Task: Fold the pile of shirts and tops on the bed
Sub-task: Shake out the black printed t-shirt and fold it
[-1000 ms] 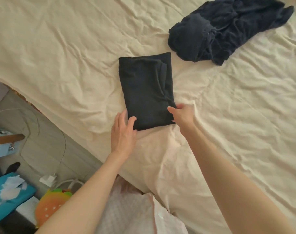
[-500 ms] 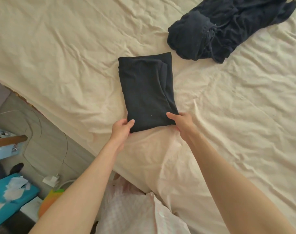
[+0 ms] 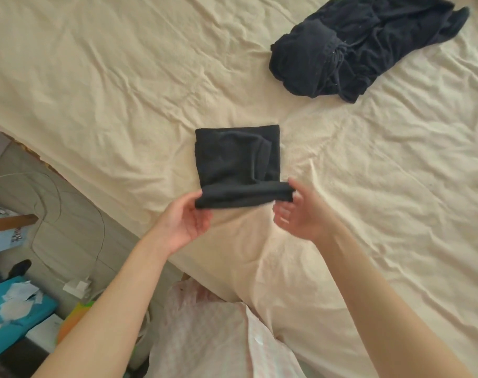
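Observation:
A folded black top (image 3: 233, 156) lies in the middle of the cream bed sheet (image 3: 117, 85). Its near edge is lifted off the sheet and curled over toward the far end. My left hand (image 3: 183, 222) pinches the near left corner of that raised edge. My right hand (image 3: 300, 211) pinches the near right corner, palm turned up. A crumpled pile of dark navy tops (image 3: 352, 45) lies at the far right of the bed, well beyond both hands.
The bed's edge runs diagonally from the upper left to the bottom centre. Beside it on the floor are a white charger with cable (image 3: 77, 286), a teal box with papers (image 3: 14, 312) and an orange toy (image 3: 71, 320). My pink-patterned clothing (image 3: 210, 336) fills the bottom centre.
Both hands have taken hold of the near corners of the black top and lifted its near edge up and forward, so the garment now looks shorter. The view has shifted back.

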A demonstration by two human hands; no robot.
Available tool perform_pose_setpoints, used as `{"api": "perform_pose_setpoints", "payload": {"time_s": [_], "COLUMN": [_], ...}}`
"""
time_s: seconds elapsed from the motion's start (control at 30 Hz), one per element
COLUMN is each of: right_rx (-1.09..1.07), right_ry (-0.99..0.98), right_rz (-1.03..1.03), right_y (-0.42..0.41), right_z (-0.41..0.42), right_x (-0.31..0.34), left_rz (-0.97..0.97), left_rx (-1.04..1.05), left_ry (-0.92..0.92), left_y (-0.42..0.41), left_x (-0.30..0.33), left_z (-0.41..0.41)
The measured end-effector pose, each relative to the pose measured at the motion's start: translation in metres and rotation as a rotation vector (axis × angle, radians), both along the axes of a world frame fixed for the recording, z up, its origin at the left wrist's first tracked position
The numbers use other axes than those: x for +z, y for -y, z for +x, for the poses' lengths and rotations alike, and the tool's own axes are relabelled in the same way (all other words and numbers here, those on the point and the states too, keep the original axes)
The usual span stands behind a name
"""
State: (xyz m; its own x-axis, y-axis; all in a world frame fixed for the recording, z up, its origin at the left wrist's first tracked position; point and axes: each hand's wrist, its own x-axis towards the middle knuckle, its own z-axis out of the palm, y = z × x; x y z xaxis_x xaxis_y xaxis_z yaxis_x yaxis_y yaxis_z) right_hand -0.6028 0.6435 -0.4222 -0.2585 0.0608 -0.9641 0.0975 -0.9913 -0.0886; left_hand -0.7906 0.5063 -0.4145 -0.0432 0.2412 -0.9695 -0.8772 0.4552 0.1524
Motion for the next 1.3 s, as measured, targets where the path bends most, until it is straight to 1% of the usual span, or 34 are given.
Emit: {"api": "perform_pose_setpoints", "payload": {"time_s": [0.07, 0.1, 0.13, 0.17, 0.2, 0.23, 0.27, 0.3, 0.33, 0.37, 0.4, 0.43, 0.5, 0.57, 0.67, 0.77, 0.8, 0.83, 0.87, 0.9, 0.93, 0.97, 1.0, 1.03, 1.07, 1.1, 1.17, 1.23, 1.3], "right_rx": [-0.105, -0.104, -0.061, 0.030, 0.161, 0.323, 0.499, 0.669, 0.835, 0.978, 1.097, 1.202, 1.361, 1.454, 1.560, 1.576, 1.539, 1.458, 1.323, 1.136, 0.925, 0.725, 0.546, 0.401, 0.303, 0.257, 0.253, 0.270, 0.276], "right_ry": [-0.043, -0.054, -0.036, 0.018, 0.105, 0.202, 0.264, 0.287, 0.292, 0.304, 0.328, 0.358, 0.409, 0.449, 0.442, 0.409, 0.377, 0.328, 0.285, 0.267, 0.286, 0.326, 0.357, 0.361, 0.342, 0.309, 0.246, 0.196, 0.125], "right_rz": [0.104, 0.198, 0.326, 0.487, 0.685, 0.917, 1.157, 1.381, 1.549, 1.659, 1.719, 1.735, 1.690, 1.630, 1.544, 1.498, 1.488, 1.482, 1.475, 1.448, 1.376, 1.251, 1.088, 0.911, 0.749, 0.630, 0.508, 0.457, 0.420], "right_y": [-0.015, -0.020, -0.024, -0.024, -0.023, -0.020, -0.015, -0.010, -0.006, -0.004, -0.004, -0.005, -0.009, -0.014, -0.019, -0.025, -0.027, -0.028, -0.028, -0.028, -0.028, -0.028, -0.029, -0.030, -0.032, -0.034, -0.039, -0.045, -0.050], "right_z": [-0.019, -0.029, -0.038, -0.046, -0.053, -0.056, -0.057, -0.056, -0.055, -0.054, -0.053, -0.053, -0.052, -0.050, -0.048, -0.053, -0.055, -0.057, -0.057, -0.057, -0.057, -0.056, -0.055, -0.054, -0.054, -0.053, -0.053, -0.051, -0.049], "right_x": [0.002, 0.002, 0.002, 0.000, -0.003, -0.008, -0.014, -0.024, -0.036, -0.048, -0.058, -0.068, -0.082, -0.093, -0.104, -0.105, -0.103, -0.099, -0.093, -0.087, -0.081, -0.074, -0.069, -0.066, -0.065, -0.067, -0.072, -0.074, -0.071], "left_rz": [-0.006, -0.011, -0.008, -0.006, -0.010, -0.003, 0.043, 0.115, 0.179, 0.215, 0.206, 0.162, 0.051, -0.024, -0.050, -0.053, -0.028, 0.013, 0.064, 0.109, 0.137, 0.141, 0.121, 0.094, 0.067, 0.035, -0.020, -0.009, 0.013], "left_rx": [0.121, 0.157, 0.143, 0.066, -0.102, -0.339, -0.609, -0.860, -1.064, -1.227, -1.362, -1.471, -1.584, -1.653, -1.734, -1.726, -1.698, -1.663, -1.606, -1.520, -1.399, -1.258, -1.113, -0.978, -0.850, -0.731, -0.569, -0.565, -0.584], "left_ry": [-0.106, -0.179, -0.286, -0.452, -0.686, -0.971, -1.250, -1.474, -1.606, -1.667, -1.682, -1.655, -1.542, -1.471, -1.483, -1.455, -1.446, -1.452, -1.482, -1.525, -1.556, -1.554, -1.509, -1.444, -1.368, -1.277, -1.064, -0.935, -0.886], "left_y": [-0.027, -0.040, -0.051, -0.059, -0.064, -0.065, -0.063, -0.061, -0.061, -0.060, -0.062, -0.063, -0.065, -0.066, -0.065, -0.067, -0.068, -0.067, -0.065, -0.061, -0.056, -0.049, -0.042, -0.037, -0.034, -0.033, -0.039, -0.044, -0.047], "left_x": [-0.002, -0.005, -0.008, -0.012, -0.017, -0.024, -0.031, -0.039, -0.047, -0.055, -0.061, -0.068, -0.081, -0.093, -0.104, -0.109, -0.108, -0.107, -0.105, -0.103, -0.101, -0.098, -0.095, -0.093, -0.091, -0.089, -0.085, -0.084, -0.082], "left_z": [-0.008, -0.011, -0.013, -0.012, -0.009, -0.006, -0.001, 0.003, 0.006, 0.008, 0.009, 0.007, 0.000, -0.008, -0.013, -0.013, -0.014, -0.015, -0.016, -0.017, -0.018, -0.019, -0.020, -0.020, -0.020, -0.021, -0.023, -0.027, -0.031]}}
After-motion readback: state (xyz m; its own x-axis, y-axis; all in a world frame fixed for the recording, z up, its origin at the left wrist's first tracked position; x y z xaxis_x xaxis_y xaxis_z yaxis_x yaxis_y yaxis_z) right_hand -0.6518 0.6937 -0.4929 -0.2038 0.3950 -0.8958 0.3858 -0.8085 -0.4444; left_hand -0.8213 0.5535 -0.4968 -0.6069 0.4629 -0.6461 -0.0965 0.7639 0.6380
